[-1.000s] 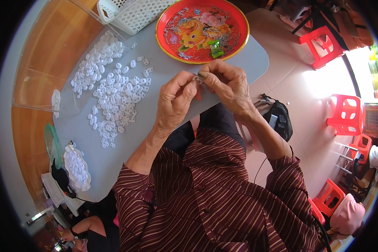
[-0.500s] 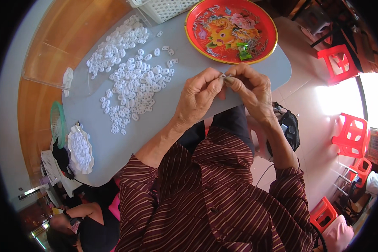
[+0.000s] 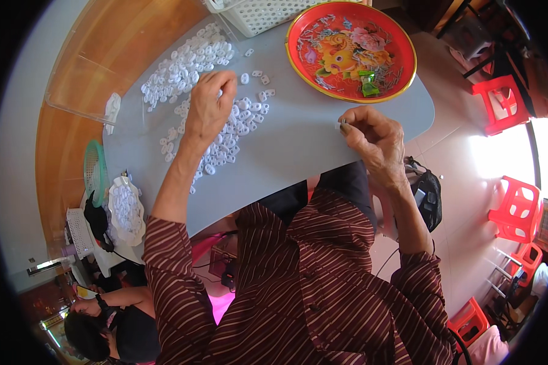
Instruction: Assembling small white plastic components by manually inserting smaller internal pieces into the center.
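Small white plastic pieces (image 3: 225, 131) lie spread loose over the far-left part of the grey worktop (image 3: 298, 152), thicker toward the far edge. Left hand (image 3: 209, 106) sits palm-down on the pile, fingers curled into the pieces; can't tell whether it's actually got one. Right hand (image 3: 371, 137) is well apart from it, near the worktop's right front edge, fingertips pinched on a tiny pale part (image 3: 342, 126), too small to make out. Bare grey surface between the two hands, open strip along the near edge. Round red tray (image 3: 402, 79) with gold rim and a printed flower pattern sits at the far right corner, just beyond the right hand; it holds thin metal bits and a small green item (image 3: 367, 85). White lattice basket (image 3: 256, 15) at the far edge, touching or just beside the tray. Clear plastic container (image 3: 79, 91) off the worktop's left side on the wood floor. Clear bag of white pieces (image 3: 126, 210) beyond the left front corner, green basket (image 3: 94, 173) next to it. Red plastic stools (image 3: 499, 106) stand on the floor to the right, black bag (image 3: 429, 198) by the right forearm.
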Motion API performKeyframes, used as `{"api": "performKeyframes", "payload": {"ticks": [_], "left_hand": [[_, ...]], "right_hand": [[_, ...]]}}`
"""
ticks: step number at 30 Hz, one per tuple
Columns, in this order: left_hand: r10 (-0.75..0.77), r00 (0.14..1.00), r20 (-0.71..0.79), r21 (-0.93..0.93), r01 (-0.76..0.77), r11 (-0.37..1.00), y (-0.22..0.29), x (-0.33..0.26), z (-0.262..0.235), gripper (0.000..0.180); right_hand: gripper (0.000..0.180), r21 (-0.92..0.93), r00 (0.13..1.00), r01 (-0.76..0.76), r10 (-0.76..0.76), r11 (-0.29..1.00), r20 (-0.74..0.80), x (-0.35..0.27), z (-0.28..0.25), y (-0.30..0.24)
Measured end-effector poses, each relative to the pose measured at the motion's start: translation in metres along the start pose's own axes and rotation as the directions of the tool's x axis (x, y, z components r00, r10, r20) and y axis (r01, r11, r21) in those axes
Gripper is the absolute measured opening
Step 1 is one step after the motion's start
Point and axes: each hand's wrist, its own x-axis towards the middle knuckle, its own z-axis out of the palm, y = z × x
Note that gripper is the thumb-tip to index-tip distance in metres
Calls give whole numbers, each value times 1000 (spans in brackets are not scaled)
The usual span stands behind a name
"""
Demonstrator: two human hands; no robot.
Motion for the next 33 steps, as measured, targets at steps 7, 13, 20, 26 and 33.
{"api": "performKeyframes", "payload": {"ticks": [7, 13, 20, 26, 33], "left_hand": [[110, 970, 219, 255, -165, 953, -16, 18, 15, 8], [191, 961, 201, 209, -232, 950, -16, 13, 17, 8], [-328, 859, 393, -663, 512, 546, 40, 3, 7, 15], [-261, 739, 621, -705, 672, 227, 82, -3, 26, 18], [-194, 833, 518, -739, 550, 388, 111, -12, 52, 20]], "right_hand": [[10, -30, 1000, 10, -10, 999, 0, 2, -2, 0], [13, 64, 999, 39, -40, 997, 13, 6, -3, 7], [14, 97, 1000, 27, -27, 995, 5, 6, -8, 9], [10, 240, 1000, 15, -13, 971, -9, 8, -8, 6], [7, 340, 994, 106, -112, 934, -4, 12, -9, 10]]}}
